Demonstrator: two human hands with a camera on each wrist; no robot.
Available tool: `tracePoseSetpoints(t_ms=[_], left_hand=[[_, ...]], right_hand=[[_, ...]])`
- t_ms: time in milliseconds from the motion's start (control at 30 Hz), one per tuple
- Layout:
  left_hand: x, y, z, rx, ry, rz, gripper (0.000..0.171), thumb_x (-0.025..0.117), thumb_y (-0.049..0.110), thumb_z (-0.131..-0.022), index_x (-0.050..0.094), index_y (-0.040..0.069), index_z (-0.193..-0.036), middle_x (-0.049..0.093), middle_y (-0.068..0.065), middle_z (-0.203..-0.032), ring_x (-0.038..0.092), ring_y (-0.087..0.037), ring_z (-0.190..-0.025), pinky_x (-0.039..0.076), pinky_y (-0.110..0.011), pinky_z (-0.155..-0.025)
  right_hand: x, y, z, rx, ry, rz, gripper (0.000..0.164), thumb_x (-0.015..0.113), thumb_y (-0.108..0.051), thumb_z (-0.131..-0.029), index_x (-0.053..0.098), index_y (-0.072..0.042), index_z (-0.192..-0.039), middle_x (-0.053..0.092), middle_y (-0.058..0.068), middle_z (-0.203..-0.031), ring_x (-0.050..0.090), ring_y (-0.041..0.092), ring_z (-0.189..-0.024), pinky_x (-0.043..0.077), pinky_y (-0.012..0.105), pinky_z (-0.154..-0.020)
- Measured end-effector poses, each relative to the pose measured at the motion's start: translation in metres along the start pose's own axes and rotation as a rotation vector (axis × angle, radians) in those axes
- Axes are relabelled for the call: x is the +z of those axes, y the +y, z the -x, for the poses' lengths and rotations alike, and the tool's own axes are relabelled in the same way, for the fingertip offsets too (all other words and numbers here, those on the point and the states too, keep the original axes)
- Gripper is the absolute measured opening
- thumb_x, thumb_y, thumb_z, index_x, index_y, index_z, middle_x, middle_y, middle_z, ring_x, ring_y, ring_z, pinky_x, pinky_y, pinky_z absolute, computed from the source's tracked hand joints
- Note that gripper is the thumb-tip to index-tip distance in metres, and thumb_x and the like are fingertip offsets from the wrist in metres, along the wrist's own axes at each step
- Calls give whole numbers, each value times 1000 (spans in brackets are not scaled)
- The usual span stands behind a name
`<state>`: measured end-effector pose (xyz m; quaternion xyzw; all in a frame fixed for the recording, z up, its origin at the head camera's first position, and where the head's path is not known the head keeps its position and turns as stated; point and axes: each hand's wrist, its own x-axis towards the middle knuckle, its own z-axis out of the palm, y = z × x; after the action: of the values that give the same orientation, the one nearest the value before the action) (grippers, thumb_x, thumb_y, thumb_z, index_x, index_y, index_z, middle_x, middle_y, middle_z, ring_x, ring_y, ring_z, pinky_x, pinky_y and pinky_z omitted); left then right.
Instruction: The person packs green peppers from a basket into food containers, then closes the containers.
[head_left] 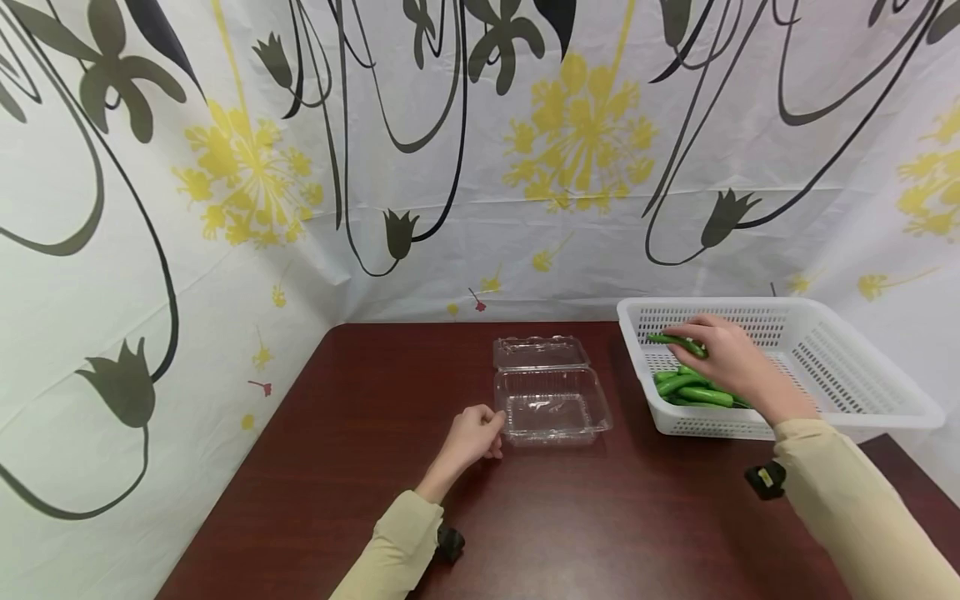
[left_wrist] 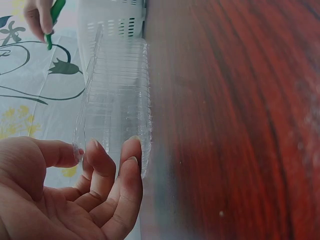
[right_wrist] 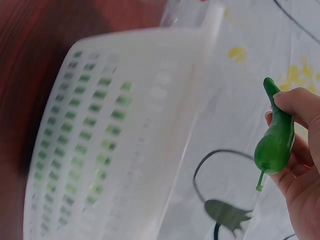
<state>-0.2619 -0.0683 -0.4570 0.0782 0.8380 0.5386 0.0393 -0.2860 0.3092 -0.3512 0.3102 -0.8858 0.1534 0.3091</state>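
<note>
My right hand [head_left: 723,354] pinches a green chili pepper [right_wrist: 276,142] above the white plastic basket [head_left: 892,392]. Its stem end points down in the right wrist view, thumb on one side and fingers on the other. Several more green peppers [head_left: 705,396] lie in the basket's near left corner. On the table, a clear plastic clamshell box [head_left: 555,429] stands with its lid [head_left: 540,354] folded back, away from me. My left hand [head_left: 472,437] holds the box at its left rim. In the left wrist view, thumb and index finger [left_wrist: 97,162] pinch that rim, other fingers along the wall.
A dark red wooden table [head_left: 337,467] carries the box and the basket, which stands to the box's right with slotted walls. Behind and at both sides hangs a white sheet [head_left: 420,283] with printed flowers. Black wrist cameras [head_left: 765,480] sit by both sleeves.
</note>
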Motion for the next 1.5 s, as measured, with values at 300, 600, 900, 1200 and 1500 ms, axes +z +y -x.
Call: tracePoseSetpoints(t_ms=[300, 600, 900, 1200, 1500], left_hand=[[1, -3, 1, -4, 4, 6, 26, 58, 18, -102, 63, -2, -87, 61, -5, -61, 67, -19, -53, 59, -36, -53], [0, -4, 3, 13, 6, 24, 24, 58, 15, -101, 64, -3, -86, 61, -4, -59, 67, -19, -52, 59, -35, -51], [-2, -2, 2, 10, 7, 31, 25, 58, 15, -101, 64, -4, -87, 61, -5, -59, 68, -23, -54, 60, -38, -54], [-1, -1, 0, 10, 10, 30, 25, 58, 17, -101, 64, -5, -88, 61, -4, -59, 68, -21, -53, 59, -34, -51], [0, 1, 0, 15, 21, 27, 24, 58, 15, -100, 65, -4, -87, 62, -4, -58, 68, -23, -53, 59, -34, -50]], right_hand=[[14, -37, -20, -19, -29, -51, 23, 81, 5, -79, 75, -1, -100, 70, 10, -91, 63, 26, -79, 52, 45, -67], [39, -61, -32, 59, -122, -149, 16, 80, -4, -85, 73, -4, -99, 70, 4, -91, 64, 20, -79, 54, 42, -70], [72, -78, -37, 1, -81, -193, 17, 83, -4, -82, 73, -6, -95, 69, 5, -92, 63, 20, -81, 54, 41, -69], [110, -90, -35, 90, -149, -327, 17, 84, -6, -81, 70, -8, -90, 66, -2, -84, 59, 10, -71, 53, 33, -63], [143, -96, -26, 133, -256, -401, 14, 83, -5, -82, 70, -10, -88, 68, -4, -83, 63, 9, -72, 56, 31, -65]])
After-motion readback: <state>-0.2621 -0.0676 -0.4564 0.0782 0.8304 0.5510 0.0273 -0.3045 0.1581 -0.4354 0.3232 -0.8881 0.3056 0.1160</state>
